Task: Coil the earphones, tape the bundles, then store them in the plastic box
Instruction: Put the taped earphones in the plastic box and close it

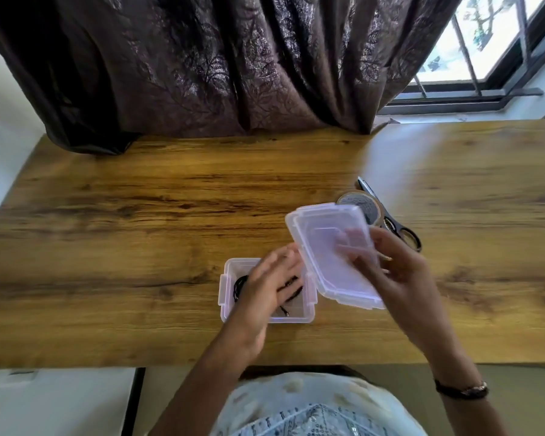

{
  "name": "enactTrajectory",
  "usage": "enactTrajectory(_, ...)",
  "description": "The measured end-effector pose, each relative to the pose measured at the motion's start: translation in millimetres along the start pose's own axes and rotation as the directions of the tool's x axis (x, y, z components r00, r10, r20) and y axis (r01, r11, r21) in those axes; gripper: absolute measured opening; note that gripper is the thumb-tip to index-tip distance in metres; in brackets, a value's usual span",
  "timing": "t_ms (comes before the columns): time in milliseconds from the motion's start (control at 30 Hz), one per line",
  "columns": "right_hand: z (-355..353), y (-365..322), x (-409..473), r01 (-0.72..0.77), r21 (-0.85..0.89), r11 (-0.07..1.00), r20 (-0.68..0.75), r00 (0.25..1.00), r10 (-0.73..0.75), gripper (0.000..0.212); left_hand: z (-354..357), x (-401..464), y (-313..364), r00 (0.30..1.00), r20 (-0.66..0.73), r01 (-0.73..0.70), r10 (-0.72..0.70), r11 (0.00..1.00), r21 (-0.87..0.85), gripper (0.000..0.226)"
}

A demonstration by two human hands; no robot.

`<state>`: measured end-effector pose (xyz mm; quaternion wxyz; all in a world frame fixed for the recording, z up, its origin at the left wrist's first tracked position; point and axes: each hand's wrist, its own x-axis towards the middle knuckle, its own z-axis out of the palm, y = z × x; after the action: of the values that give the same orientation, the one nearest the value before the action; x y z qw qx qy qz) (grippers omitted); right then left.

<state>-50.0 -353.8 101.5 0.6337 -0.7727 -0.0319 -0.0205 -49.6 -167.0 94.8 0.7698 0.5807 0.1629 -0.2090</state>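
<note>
Left hand (pixel 265 286) flat, fingers straight, over black coiled earphones (pixel 240 286) in clear plastic box (pixel 230 309); right hand (pixel 400 262) grips the light, slippery translucent lid (pixel 324 243) by its edge.

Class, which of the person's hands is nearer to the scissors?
Right. The right hand, holding the lid, is just beside the scissors; the left hand is farther off, over the box.

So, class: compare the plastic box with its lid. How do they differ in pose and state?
The plastic box sits flat on the table; the lid is held tilted above it by the right hand. The box holds black earphones, with the left hand over them; the lid holds nothing. Both are clear plastic.
</note>
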Motion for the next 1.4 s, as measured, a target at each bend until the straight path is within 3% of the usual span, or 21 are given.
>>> enactTrajectory(100,28.4,2.7,-8.8,0.329,-0.319,0.889,0.125,0.944,-0.304,0.029,-28.9,0.7,8.3,0.991,-0.127,-0.049,0.045,0.998,-0.034,0.032)
enactTrajectory(200,50.5,24.8,-21.2,0.578,-0.432,0.693,0.371,0.814,-0.447,0.034,-55.9,-5.3,5.9,0.969,-0.238,-0.051,0.070,0.995,0.086,0.031)
enactTrajectory(300,63.7,50.4,-27.0,0.735,-0.459,0.498,0.577,0.674,-0.462,0.038,-73.0,-12.5,-7.1,0.959,-0.267,-0.039,0.092,0.980,0.195,0.016)
enactTrajectory(500,77.3,75.7,-28.2,0.824,-0.416,0.383,0.729,0.555,-0.400,0.043,-95.0,-10.6,-32.0,0.908,-0.376,-0.028,0.183,0.924,0.382,0.033)
enactTrajectory(867,101.2,93.0,-25.0,0.796,-0.476,0.374,0.734,0.593,-0.330,0.044,-105.6,9.5,-46.3,0.832,-0.377,-0.090,0.407,0.770,0.632,0.032)
enactTrajectory(1067,105.0,95.7,-24.7,0.783,-0.489,0.384,0.720,0.611,-0.329,0.050,-109.3,15.3,-46.6,0.845,-0.351,-0.087,0.403,0.752,0.654,0.035)
enactTrajectory(1300,109.4,100.6,-25.1,0.782,-0.512,0.355,0.707,0.618,-0.343,0.047,-110.3,22.1,-46.4,0.849,-0.341,-0.084,0.403,0.741,0.666,0.031)
enactTrajectory(1400,108.9,95.1,-23.4,0.768,-0.508,0.389,0.679,0.635,-0.367,0.042,-109.9,21.3,-45.3,0.859,-0.337,-0.074,0.386,0.744,0.664,0.031)
